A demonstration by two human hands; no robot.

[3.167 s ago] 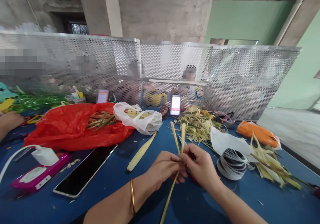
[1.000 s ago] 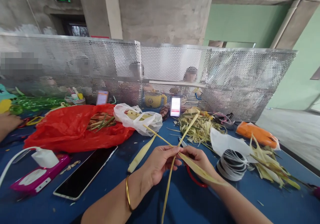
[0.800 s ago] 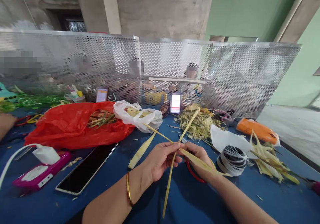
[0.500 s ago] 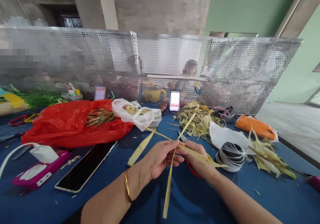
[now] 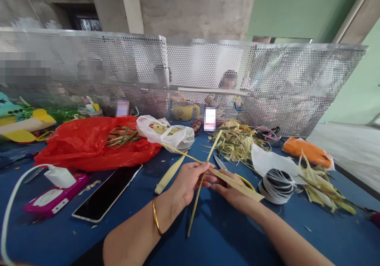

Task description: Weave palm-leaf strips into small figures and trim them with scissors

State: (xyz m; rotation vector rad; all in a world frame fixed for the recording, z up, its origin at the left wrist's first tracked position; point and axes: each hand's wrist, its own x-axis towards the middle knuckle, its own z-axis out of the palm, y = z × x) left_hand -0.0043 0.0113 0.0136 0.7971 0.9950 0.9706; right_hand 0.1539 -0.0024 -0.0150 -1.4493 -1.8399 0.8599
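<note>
Several pale leaf strips [image 5: 195, 208] cross one another in front of me. My left hand [image 5: 190, 181] pinches them at the crossing, between thumb and fingers. Close on its right, my right hand [image 5: 230, 189] has its fingertips near the crossing, partly under a broad strip [image 5: 237, 183] that points right; whether it grips anything is hidden. Scissors [image 5: 219, 162] with yellow handles lie behind and under the right hand. A flat husk piece [image 5: 169, 175] rests on the table left of my left hand.
Around lie a red bag [image 5: 71, 143], white bag [image 5: 178, 138], black phone [image 5: 108, 194], purple power strip [image 5: 56, 196], husk pile [image 5: 237, 141], white ribbon roll [image 5: 276, 187] and orange packet [image 5: 308, 152]. Behind a perforated metal screen [image 5: 208, 60] sit people.
The crossed strips have tilted and shifted left, and the right-pointing strip now shows its broad face. My right hand has moved slightly down, away from the crossing. The view has shifted a little.
</note>
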